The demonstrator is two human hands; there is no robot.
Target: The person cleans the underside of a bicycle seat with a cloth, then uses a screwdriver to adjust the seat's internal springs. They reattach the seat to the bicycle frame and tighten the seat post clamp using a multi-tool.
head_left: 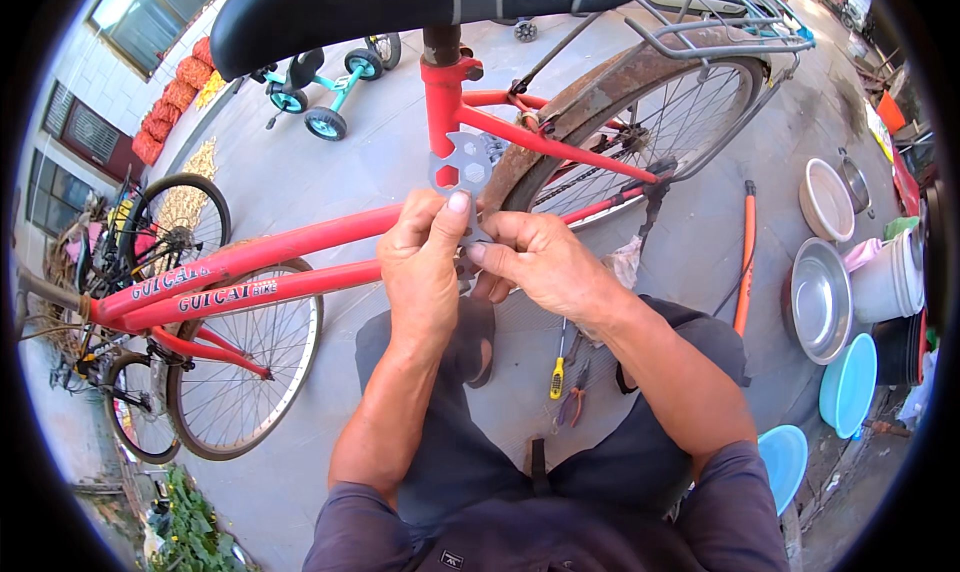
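A flat grey multi-hole wrench (468, 162) stands upright in front of the seat tube of a red bicycle (440, 107). My left hand (420, 267) grips it, the thumb pressed on its face. Close beside, my right hand (550, 262) has thumb and fingers pinched at the wrench's lower end, which the fingers partly hide. The bicycle's frame runs from the left to the rear wheel at the upper right; its black saddle (380, 22) hangs over the top. The crank area is mostly hidden behind my hands.
Between my feet lie a yellow-handled screwdriver (557, 377) and pliers (573, 402). An orange tube-shaped tool (748, 262) lies to the right, near a metal basin (820, 302), a blue basin (848, 387) and a white bucket (885, 282). A teal tricycle (335, 97) stands beyond the frame.
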